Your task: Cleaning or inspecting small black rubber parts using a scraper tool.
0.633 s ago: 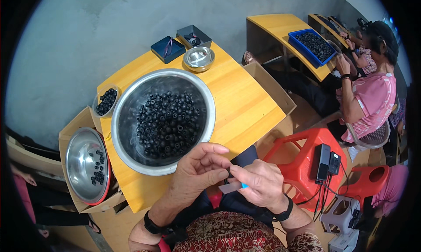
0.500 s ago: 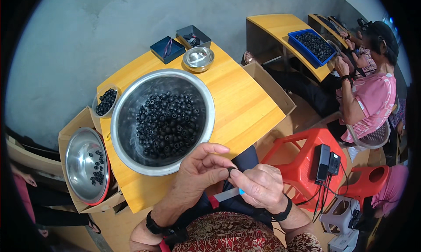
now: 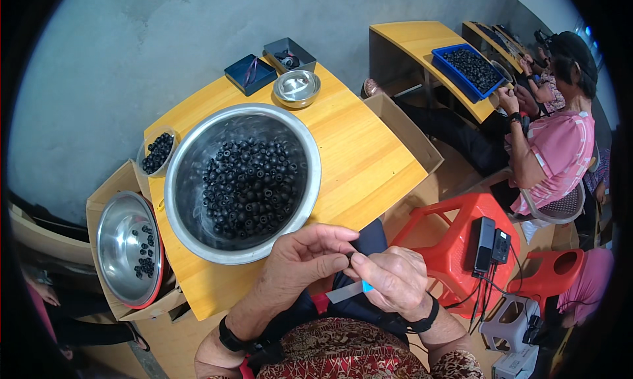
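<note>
My left hand (image 3: 300,263) pinches a small black round part (image 3: 350,254) between thumb and forefinger, in front of my lap. Against it press the fingertips of my right hand (image 3: 392,277), which is closed. From that fist a flat, pale blade-like strip (image 3: 345,292) with a blue piece at its base sticks out to the left; most of whatever it belongs to is hidden. Just beyond my hands, a large steel basin (image 3: 315,174) on the wooden table (image 3: 366,155) holds a heap of black, hollow round parts (image 3: 250,188).
A clear tub (image 3: 158,152) of black parts stands left of the basin. Small bowls (image 3: 297,89) and two dark trays (image 3: 250,74) are at the back. Lower left, another steel basin (image 3: 113,247) sits over a cardboard box. Red stool (image 3: 455,240) with cables; a seated co-worker (image 3: 550,135) at right.
My fingers have shifted slightly around the small black part, and the left forefinger has moved a little to the right. At the right, the co-worker's hands have moved a bit.
</note>
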Available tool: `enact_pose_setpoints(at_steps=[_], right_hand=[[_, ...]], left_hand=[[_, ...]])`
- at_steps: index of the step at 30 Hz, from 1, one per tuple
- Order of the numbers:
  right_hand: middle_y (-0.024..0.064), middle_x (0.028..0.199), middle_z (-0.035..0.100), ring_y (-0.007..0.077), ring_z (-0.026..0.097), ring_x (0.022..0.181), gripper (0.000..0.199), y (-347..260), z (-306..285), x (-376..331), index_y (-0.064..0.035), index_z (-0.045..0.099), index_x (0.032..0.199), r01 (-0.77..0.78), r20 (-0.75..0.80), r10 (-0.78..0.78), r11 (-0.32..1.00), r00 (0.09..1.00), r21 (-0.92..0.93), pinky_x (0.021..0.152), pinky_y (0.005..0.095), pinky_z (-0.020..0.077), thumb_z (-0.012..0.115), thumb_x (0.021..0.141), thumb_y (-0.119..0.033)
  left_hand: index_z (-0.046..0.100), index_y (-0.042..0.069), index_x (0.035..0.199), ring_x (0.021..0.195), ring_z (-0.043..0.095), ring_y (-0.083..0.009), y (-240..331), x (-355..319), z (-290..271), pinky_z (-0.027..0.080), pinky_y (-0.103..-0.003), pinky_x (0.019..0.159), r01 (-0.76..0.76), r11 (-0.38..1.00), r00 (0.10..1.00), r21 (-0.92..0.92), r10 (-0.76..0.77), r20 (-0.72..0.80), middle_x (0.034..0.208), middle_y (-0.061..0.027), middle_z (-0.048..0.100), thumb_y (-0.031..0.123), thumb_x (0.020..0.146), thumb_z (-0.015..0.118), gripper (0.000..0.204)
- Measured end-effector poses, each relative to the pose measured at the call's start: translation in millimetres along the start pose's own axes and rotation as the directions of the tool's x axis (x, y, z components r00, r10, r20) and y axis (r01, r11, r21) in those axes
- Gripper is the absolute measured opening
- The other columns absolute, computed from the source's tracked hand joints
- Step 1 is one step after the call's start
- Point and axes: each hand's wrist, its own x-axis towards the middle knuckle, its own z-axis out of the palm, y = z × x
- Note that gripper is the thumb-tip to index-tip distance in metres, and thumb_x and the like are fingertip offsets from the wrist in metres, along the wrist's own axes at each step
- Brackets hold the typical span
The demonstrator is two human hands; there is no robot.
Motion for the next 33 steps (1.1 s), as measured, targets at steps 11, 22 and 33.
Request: enact_pose_setpoints(at_steps=[11,22,33], right_hand=[[0.0031,0.077,0.059,0.0131,0.055,0.054,0.038,3,-1,-2,-0.0030,0.066,0.107,-0.001,-0.049,-0.001,0.999,0.999,-0.047,0.044,0.0258,0.0433,0.078,0.071,-0.001],[0.0032,0.079,0.060,0.0123,0.055,0.055,0.040,6,-5,-7,-0.0015,0.065,0.106,0.091,-0.018,-0.093,0.989,0.995,-0.114,0.044,0.0247,0.0425,0.078,0.068,0.000],[0.0029,0.078,0.059,0.0126,0.054,0.054,0.043,5,-5,-4,-0.0023,0.063,0.110,0.024,0.003,-0.024,0.998,1.000,-0.060,0.043,0.0255,0.0426,0.075,0.070,0.003]], left_hand=[[0.058,0.002,0.118,0.084,0.065,-0.0113,-10,6,8,0.053,-0.024,0.073,-0.056,0.959,0.997,-0.279,0.067,0.031,0.097,-0.0065,0.068,0.004,0.083,0.071,0.037],[0.052,0.000,0.126,0.090,0.066,-0.0177,-20,9,0,0.054,-0.029,0.083,-0.139,0.980,0.987,-0.143,0.149,0.063,0.102,-0.0126,0.067,-0.002,0.087,0.063,0.041],[0.048,0.001,0.129,0.090,0.066,-0.0178,-18,11,-1,0.054,-0.029,0.082,-0.189,0.980,0.976,-0.063,0.195,0.100,0.102,-0.0135,0.067,-0.004,0.088,0.062,0.043]])
